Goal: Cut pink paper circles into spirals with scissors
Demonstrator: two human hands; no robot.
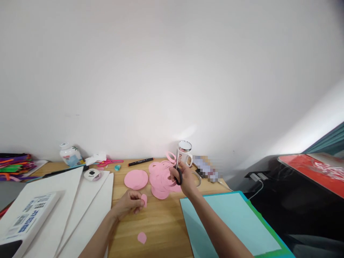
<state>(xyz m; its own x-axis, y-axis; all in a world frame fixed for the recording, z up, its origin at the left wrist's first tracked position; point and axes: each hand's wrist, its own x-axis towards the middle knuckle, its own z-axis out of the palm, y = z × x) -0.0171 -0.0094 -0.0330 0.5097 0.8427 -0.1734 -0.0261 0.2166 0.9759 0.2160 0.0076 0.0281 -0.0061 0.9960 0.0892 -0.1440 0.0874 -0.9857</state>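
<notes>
A small pink paper piece (144, 200) is pinched between the thumb and fingers of my left hand (131, 202), above the wooden table. My right hand (185, 178) grips a pair of scissors (178, 177) by the dark handles, the blades pointing up in front of the white mug (185, 147). Behind and left of the right hand lies a heap of pink paper cutouts (160, 182). Next to it is a stack of pink paper circles (135, 179). Another small pink petal-shaped piece (142, 237) rests on the table nearer to me.
White boards (94, 211) and a white box (34, 215) cover the left side. Light blue sheets (228, 218) lie at the right. Along the wall are a white bottle (71, 154), pink scissors (110, 163) and a black marker (140, 162). A tape dispenser (92, 174) sits on the boards.
</notes>
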